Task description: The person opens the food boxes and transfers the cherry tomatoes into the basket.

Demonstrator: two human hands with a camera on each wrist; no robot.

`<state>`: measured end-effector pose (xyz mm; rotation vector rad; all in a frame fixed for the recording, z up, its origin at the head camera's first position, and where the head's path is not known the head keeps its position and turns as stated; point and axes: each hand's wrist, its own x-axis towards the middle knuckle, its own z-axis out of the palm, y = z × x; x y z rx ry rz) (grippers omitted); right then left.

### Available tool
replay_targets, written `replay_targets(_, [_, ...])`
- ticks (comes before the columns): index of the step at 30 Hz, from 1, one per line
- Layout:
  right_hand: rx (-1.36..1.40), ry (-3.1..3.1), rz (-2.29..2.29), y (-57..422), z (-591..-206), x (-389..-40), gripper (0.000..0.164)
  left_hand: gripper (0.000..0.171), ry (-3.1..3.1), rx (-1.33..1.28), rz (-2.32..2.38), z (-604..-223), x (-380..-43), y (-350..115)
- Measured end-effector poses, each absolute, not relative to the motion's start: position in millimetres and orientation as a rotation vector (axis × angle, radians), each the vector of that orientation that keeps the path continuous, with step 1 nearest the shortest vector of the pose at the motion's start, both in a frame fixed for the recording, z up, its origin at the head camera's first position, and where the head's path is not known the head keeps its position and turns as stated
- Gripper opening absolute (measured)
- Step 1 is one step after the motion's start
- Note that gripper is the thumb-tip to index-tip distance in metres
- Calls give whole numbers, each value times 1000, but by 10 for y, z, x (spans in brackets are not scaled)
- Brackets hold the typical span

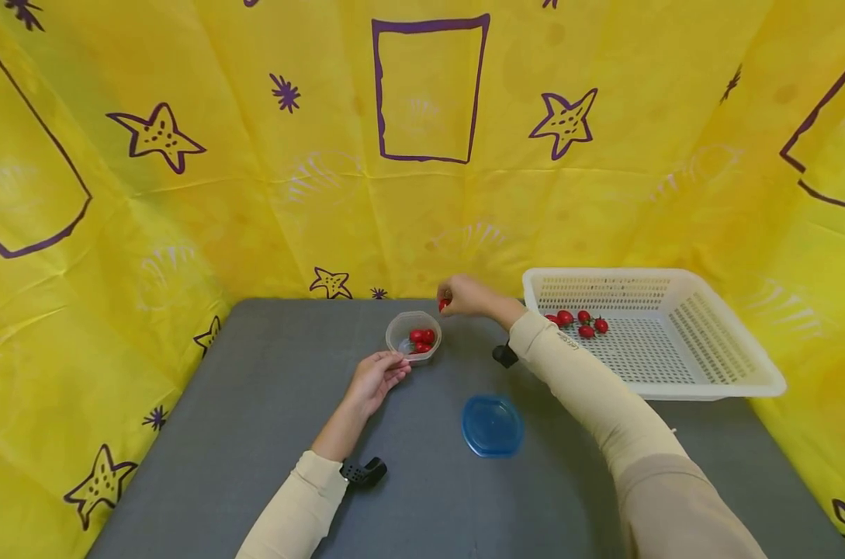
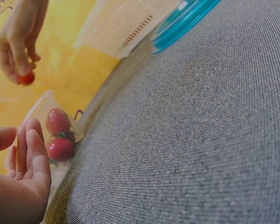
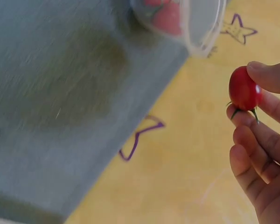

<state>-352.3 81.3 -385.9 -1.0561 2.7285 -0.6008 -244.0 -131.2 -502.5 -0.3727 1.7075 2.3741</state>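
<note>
A small clear plastic container (image 1: pixel 391 335) with several cherry tomatoes (image 1: pixel 423 337) inside stands toward the back of the grey table. My left hand (image 1: pixel 379 378) holds its near-left edge, thumb at the rim and fingers along the outside wall. My right hand (image 1: pixel 469 296) is raised beyond the container's right side. Between thumb and fingers it pinches one red cherry tomato (image 3: pixel 244 88), whose green stem end points down in the right wrist view. A blue lid (image 1: pixel 493 425) lies flat on the table, nearer than the container.
To the right stands a white perforated basket (image 1: pixel 725 341) with several cherry tomatoes (image 1: pixel 586 331) at its left end. My right forearm crosses in front of the basket's left part. Yellow patterned cloth (image 1: pixel 422 210) hangs behind and beside the grey table (image 1: pixel 268 388).
</note>
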Motion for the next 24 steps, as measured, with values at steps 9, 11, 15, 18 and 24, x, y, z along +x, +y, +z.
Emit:
replay_targets(9, [-940, 2768, -616, 1239, -3688, -3542, 25, 13, 1705, -371, 2372, -5030, -2465, -1324])
replay_targets(11, [-905, 2786, -619, 1324, -3650, -3552, 27, 12, 1710, -386, 2375, -5024, -2466, -1320])
replay_targets(15, [-849, 2811, -644, 1486, -3599, -3578, 28, 9, 1718, -407, 2387, -5004, -2468, -1312])
replay_targets(18, [-812, 2817, -671, 1605, -3576, -3577, 26, 7, 1717, -400, 2383, -4996, -2467, -1311])
replay_targets(24, [-752, 2824, -702, 1815, -3542, -3511, 26, 5, 1700, -404, 2392, -5011, -2450, -1322])
